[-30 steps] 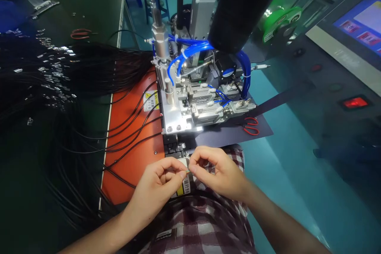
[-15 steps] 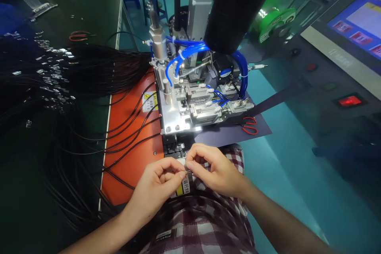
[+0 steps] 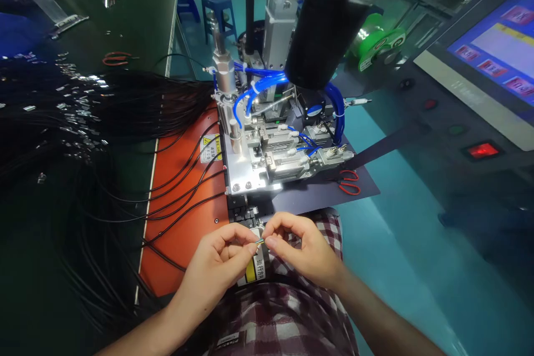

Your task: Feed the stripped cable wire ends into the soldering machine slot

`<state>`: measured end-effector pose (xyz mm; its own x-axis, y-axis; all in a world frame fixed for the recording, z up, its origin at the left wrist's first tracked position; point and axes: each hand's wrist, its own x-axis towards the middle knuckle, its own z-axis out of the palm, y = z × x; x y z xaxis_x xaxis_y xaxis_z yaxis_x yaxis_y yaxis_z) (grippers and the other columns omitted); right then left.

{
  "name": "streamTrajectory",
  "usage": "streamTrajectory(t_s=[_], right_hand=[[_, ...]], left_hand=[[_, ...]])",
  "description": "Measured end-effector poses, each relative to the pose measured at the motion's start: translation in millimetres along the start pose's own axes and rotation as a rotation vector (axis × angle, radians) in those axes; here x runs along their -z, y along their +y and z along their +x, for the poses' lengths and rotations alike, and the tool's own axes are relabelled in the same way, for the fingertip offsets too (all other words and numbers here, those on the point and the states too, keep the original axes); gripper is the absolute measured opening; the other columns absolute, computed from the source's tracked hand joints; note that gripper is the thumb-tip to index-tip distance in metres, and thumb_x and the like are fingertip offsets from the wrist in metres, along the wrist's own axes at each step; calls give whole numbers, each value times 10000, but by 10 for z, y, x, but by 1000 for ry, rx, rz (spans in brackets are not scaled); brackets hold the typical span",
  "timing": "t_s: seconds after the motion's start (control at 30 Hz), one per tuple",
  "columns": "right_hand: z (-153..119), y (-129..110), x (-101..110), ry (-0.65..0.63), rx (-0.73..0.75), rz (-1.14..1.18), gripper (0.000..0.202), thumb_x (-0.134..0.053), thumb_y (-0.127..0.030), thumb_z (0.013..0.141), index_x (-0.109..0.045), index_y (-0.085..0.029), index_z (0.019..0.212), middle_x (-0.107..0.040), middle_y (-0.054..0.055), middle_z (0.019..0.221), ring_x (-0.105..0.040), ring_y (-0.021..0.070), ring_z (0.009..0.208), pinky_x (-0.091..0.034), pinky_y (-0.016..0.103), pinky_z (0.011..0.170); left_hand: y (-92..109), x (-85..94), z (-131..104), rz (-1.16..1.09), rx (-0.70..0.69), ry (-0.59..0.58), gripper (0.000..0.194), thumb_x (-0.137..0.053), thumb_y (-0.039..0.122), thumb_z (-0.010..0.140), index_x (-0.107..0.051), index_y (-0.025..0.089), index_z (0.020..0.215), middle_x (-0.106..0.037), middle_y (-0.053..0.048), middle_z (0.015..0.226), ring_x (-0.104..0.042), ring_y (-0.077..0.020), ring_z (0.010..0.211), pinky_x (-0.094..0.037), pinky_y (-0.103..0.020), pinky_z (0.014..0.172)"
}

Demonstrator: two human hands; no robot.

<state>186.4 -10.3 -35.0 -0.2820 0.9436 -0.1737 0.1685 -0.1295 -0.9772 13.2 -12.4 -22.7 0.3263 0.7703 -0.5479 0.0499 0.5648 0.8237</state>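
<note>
My left hand (image 3: 227,253) pinches a short bundle of thin coloured wires (image 3: 260,241), with green, blue and yellowish tints, between thumb and forefinger. From the other side, the closed thumb and forefinger of my right hand (image 3: 302,247) meet the wires' free ends. Fingertips cover most of this small bundle, so its full length is hidden. Just beyond both hands are the black metal guide blocks (image 3: 242,212) at the near end of the machine (image 3: 250,169). A white and yellow label (image 3: 259,268) shows below the fingertips.
Black cables (image 3: 183,172) run across an orange plate (image 3: 175,256) into the machine; many more lie piled at left. Red-handled scissors (image 3: 349,182) lie on the dark plate at right. A green solder spool (image 3: 377,44), a black cylinder (image 3: 325,39) and a touchscreen (image 3: 496,55) stand beyond.
My fingertips have shifted slightly, and green-blue colour now shows between them where a yellowish strand showed before. The surroundings sit a little lower in view as the head has moved.
</note>
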Motion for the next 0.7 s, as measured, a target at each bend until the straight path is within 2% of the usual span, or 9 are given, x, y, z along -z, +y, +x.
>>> streamTrajectory(t_s=[0.17,0.7], right_hand=[[-17,8,-71,39,-16,73,3,-616,-180,763,-614,-177,764,-527,-37,627,-459,110,571,-397,226,541],[-19,54,-200,116,-16,79,89,-575,-155,788,-558,-179,704,-517,-40,634,-459,108,581,-382,232,552]], left_hand=[[-40,31,-6,-26,-9,-17,251,-633,391,771,-558,156,816,-321,112,417,-237,-42,396,-153,-175,400],[-77,67,28,-7,18,-1,214,-600,361,814,-554,153,795,-352,104,405,-249,-37,377,-162,-178,402]])
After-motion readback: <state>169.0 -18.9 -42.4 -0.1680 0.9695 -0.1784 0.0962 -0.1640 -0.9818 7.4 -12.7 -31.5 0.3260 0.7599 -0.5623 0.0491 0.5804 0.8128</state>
